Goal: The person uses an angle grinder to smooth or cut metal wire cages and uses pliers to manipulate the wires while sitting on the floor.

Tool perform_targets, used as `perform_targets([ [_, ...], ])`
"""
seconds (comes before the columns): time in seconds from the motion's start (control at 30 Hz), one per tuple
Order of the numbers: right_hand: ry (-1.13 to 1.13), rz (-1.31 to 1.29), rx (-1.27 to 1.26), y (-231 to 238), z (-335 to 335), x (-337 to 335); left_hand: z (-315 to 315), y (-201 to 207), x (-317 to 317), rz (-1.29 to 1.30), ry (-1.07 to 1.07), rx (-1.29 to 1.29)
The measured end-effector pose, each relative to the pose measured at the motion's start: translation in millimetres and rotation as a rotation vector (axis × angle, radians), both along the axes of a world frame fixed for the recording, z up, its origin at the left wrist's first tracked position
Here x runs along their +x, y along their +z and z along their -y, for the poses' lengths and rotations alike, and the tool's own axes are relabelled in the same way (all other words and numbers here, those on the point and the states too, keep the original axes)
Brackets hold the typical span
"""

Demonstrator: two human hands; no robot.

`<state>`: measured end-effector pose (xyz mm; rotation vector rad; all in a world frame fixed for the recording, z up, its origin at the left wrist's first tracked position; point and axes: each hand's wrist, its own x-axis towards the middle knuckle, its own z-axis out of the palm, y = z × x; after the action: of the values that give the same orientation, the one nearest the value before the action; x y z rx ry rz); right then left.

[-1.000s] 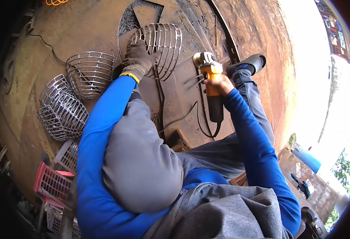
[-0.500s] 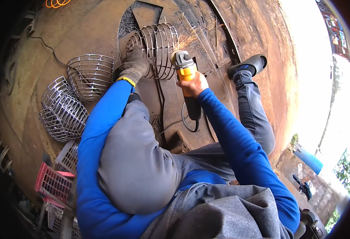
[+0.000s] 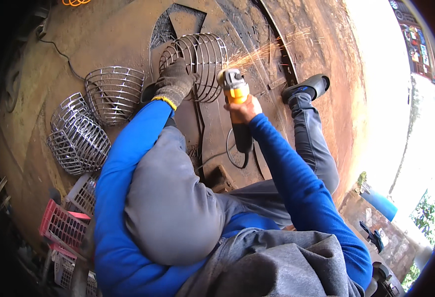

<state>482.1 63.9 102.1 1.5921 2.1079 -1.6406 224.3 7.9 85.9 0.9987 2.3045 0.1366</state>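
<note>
My left hand [image 3: 177, 80], in a dark work glove with a yellow cuff, is closed on the near left side of a curved metal wire basket [image 3: 206, 62]. The glove hides part of the basket's bars. My bare right hand [image 3: 244, 109] grips the yellow and black body of an angle grinder [image 3: 237, 91]. The grinder's disc meets the basket's right edge, and orange sparks [image 3: 262, 55] fly off to the right. Its cord loops below the handle.
Left of my glove stands another wire basket [image 3: 114, 94], with a heap of shiny wire baskets [image 3: 78, 138] beside it. Pink plastic crates [image 3: 65, 225] sit lower left. My sandalled right foot [image 3: 307, 89] rests beyond the grinder, near a long dark metal strip [image 3: 279, 39].
The spark stream has grown longer and reaches farther right. The grinder has shifted slightly right and down along the basket's edge; my gloved hand keeps its hold.
</note>
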Motion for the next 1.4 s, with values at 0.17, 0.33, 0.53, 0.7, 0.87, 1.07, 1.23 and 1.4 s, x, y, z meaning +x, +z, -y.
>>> perform_targets([
  [0.17, -0.120, -0.115, -0.152, 7.2, 16.9, 18.3, 4.9, 6.4, -16.0, 0.003, -0.063, 0.009],
  [0.33, -0.169, -0.128, -0.177, -3.8, 16.1, 41.3, 2.5, 12.7, -35.3, -0.047, 0.060, 0.059],
  [0.53, -0.203, -0.192, -0.213, 3.9, 16.6, 33.6, 6.7, -57.4, -84.4, 0.195, 0.205, -0.092],
  [0.7, -0.167, -0.167, -0.203, 7.4, 10.5, 22.0, 6.8, -106.3, -108.1, 0.731, 0.344, 0.224],
  [0.87, -0.172, -0.155, -0.226, 0.7, 10.8, 20.6, 9.3, -130.5, -101.2, 1.001, 0.473, 0.440],
  [1.07, -0.134, -0.165, -0.168, -9.0, 16.5, 21.3, 0.7, -109.9, -73.5, 0.824, 0.425, 0.582],
  [1.23, -0.182, -0.032, -0.122, -11.3, -10.5, 28.2, -15.6, -34.2, -23.8, 0.358, 0.219, 0.450],
  [1.4, -0.069, 0.058, 0.054, -6.3, 2.5, 31.0, -8.7, -0.7, -21.7, 0.204, 0.265, 0.431],
])
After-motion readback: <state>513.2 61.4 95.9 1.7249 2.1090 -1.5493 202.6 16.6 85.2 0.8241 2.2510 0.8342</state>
